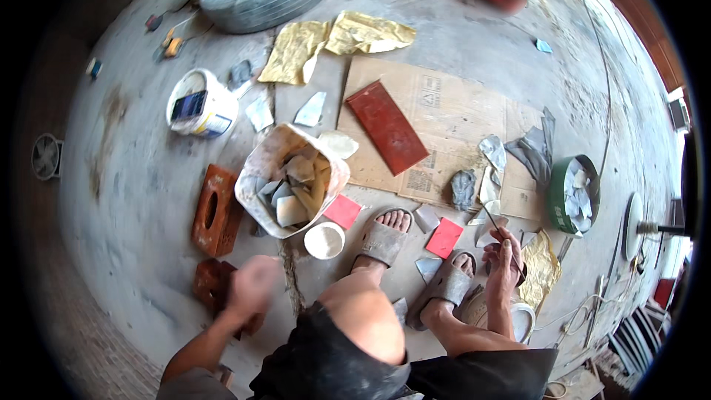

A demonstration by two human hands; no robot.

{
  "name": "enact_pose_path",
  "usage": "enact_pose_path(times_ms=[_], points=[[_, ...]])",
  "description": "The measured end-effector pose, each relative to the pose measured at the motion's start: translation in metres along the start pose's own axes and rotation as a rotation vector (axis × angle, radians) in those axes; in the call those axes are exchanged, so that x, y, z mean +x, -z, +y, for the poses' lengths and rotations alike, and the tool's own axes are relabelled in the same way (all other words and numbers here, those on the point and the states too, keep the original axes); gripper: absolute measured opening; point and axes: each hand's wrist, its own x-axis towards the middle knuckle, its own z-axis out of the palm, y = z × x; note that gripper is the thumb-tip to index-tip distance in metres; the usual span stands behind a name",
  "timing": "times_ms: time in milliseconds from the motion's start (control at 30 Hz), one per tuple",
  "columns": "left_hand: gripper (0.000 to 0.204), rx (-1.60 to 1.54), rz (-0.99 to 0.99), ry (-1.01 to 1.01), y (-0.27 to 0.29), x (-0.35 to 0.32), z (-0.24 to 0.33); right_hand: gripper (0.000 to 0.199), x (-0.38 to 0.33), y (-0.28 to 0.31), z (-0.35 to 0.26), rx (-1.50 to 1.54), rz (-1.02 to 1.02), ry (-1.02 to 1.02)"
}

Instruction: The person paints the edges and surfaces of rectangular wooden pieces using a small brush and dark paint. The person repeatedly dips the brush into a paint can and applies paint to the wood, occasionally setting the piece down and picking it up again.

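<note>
I am viewing the work area from above. The right hand is closing its fingers around a thin dark stick-like tool, held beside the right foot, just above a small red tile lying on the concrete floor. The left hand is appearing blurred over a broken red brick; I cannot tell whether its fingers are apart or together. A second red brick with a slot is lying just beyond it. A sack of tile shards is standing open between the bricks and a flattened cardboard sheet, which is carrying a long red tile. A green bowl of shards is sitting well to the right.
</note>
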Motion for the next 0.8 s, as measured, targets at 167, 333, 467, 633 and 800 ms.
enact_pose_path(times_ms=[167, 333, 467, 633, 800], points=[[0.043, -0.59, -0.208, 0.105, -0.157, 0.12, 0.049, 0.037, 0.0, -0.001, 0.003, 0.038, 0.015, -0.023], [0.08, -0.309, 0.131, 0.405, -0.26, 0.269, 0.039, 0.036, -0.013, 0.01, 0.006, 0.095, 0.058, -0.059], [0.085, -0.024, 0.344, 0.548, -0.265, 0.348, 0.014, 0.034, -0.019, 0.013, 0.008, 0.126, 0.093, -0.064], [0.088, 0.053, 0.328, 0.709, -0.268, 0.375, 0.023, 0.033, -0.023, 0.03, 0.011, 0.06, 0.084, -0.034], [0.096, -0.005, 0.371, 0.825, -0.27, 0.377, 0.04, 0.032, -0.03, 0.026, 0.012, 0.035, 0.1, -0.048]])
